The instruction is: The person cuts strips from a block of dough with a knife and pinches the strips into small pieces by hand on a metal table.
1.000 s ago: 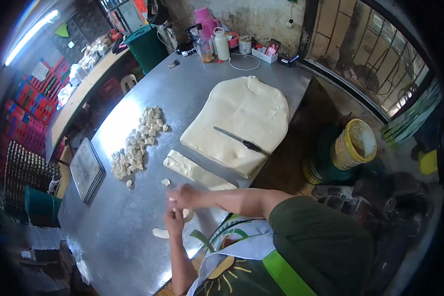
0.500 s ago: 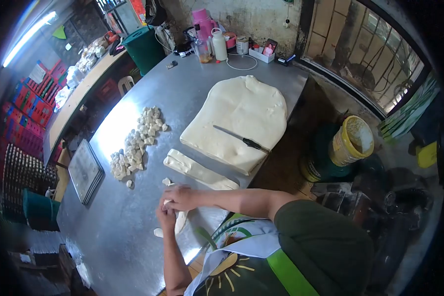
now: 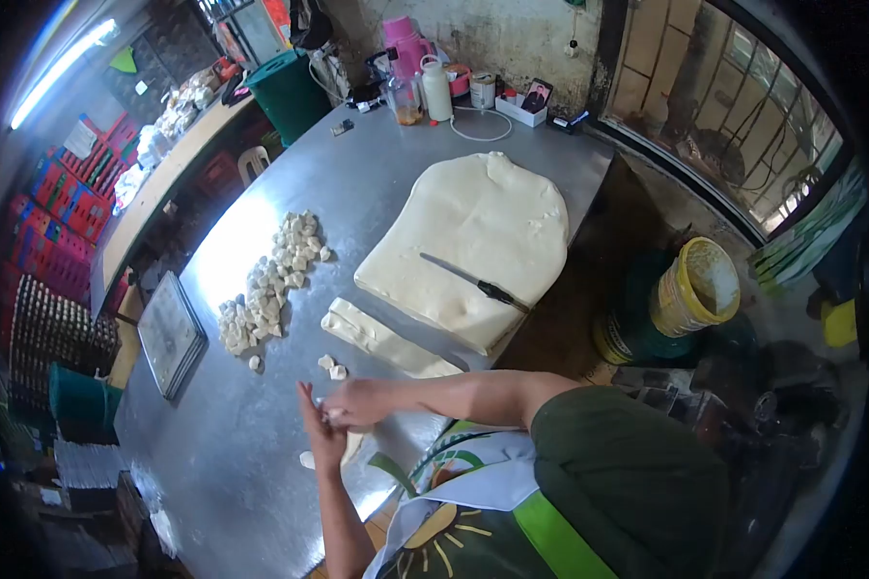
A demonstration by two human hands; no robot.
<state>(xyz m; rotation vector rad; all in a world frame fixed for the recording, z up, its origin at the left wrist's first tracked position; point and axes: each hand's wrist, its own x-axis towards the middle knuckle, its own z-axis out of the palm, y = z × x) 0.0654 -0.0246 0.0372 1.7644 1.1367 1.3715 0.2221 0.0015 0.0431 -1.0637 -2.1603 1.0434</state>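
Observation:
My left hand (image 3: 325,436) is closed around a strip of dough (image 3: 354,448), one finger pointing up; the strip's lower end shows beneath the hands. My right hand (image 3: 359,403), slightly blurred, is curled against the left with its fingertips on the dough. Two small dough pieces (image 3: 333,368) lie just above the hands, and another small lump sits left of my left wrist. A longer cut strip (image 3: 386,338) lies beyond them, beside the large dough slab (image 3: 473,227). A knife (image 3: 468,278) with a black handle rests on the slab.
Many dough chunks (image 3: 266,289) are piled on the metal table (image 3: 232,454). Stacked flat trays (image 3: 171,333) lie at its left edge. Bottles, a pink jug (image 3: 406,43) and small containers stand at the back. A yellow-rimmed bucket (image 3: 661,294) is at the right.
Another small dough piece now lies beside the one above the hands. My right hand has drawn down slightly, and a finger of my left hand has straightened upward. The camera view has shifted slightly.

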